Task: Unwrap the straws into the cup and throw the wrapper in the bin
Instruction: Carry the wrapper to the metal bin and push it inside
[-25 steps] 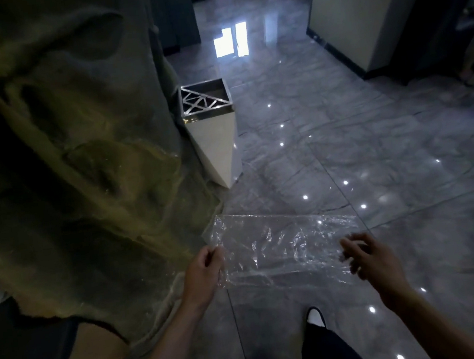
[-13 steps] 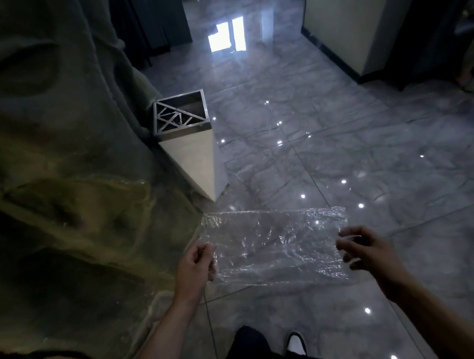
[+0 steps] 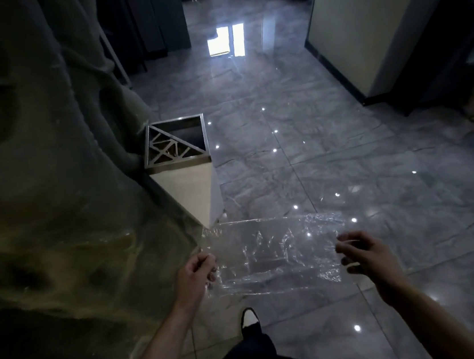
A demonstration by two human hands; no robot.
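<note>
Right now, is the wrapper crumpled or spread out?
Spread out. The wrapper hangs as a flat, wrinkled clear sheet; the left hand pinches one edge, the right hand is at the other.

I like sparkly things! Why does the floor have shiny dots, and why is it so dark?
Head view: dim room; the glossy floor mirrors small ceiling lights as dots and a bright window patch; the clear wrapper glints too; wide-angle lens bends the edges.

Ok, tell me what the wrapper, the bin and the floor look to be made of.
Wrapper: thin clear plastic film, probably; the floor shows through it, and it is creased and glinting. The left hand pinches one end.
Bin: its top frame looks like brushed metal, silvery with cut-out bars; the pale, matt body could be painted metal or stone.
Floor: polished grey marble-look tiles, veined, mirroring lights.
</note>
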